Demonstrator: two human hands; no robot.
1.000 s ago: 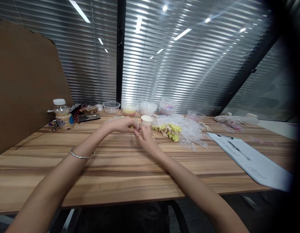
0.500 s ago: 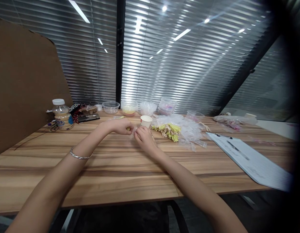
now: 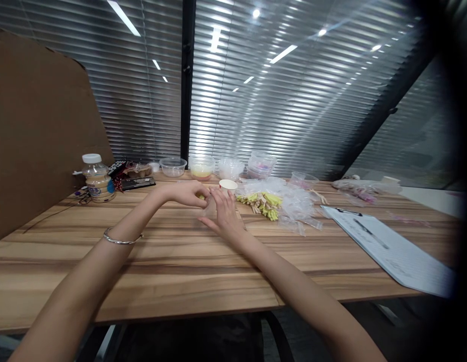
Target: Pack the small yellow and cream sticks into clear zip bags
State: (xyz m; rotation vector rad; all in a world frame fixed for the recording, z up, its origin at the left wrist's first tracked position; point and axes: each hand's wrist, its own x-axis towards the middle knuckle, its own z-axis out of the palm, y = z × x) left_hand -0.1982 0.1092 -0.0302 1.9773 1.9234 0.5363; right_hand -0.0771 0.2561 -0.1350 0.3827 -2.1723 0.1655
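My left hand point(image 3: 186, 193) is closed, fingers curled down, on a small clear plastic bag point(image 3: 208, 206) with a bit of something yellow showing under the fingers. My right hand point(image 3: 226, 213) lies with fingers stretched out and thumb spread to the left, its fingertips meeting the left hand beside the bag. Behind the right fingertips stands a white paper cup point(image 3: 228, 185), partly covered. Just right of it is a pile of yellow-and-beige bundled pieces point(image 3: 264, 203), too small to name, next to a heap of clear plastic bags point(image 3: 296, 198).
A clipboard point(image 3: 388, 251) with paper and a pen lies at the right. Along the back stand clear plastic bowls point(image 3: 173, 167), some filled. A white-capped bottle point(image 3: 98, 181) and a black case point(image 3: 138, 183) are at the left, near a cardboard panel point(image 3: 41, 120).
My right hand has uncurled from a pinch, its fingers straightening and thumb spreading left. The left hand has shifted slightly and still holds the bag.
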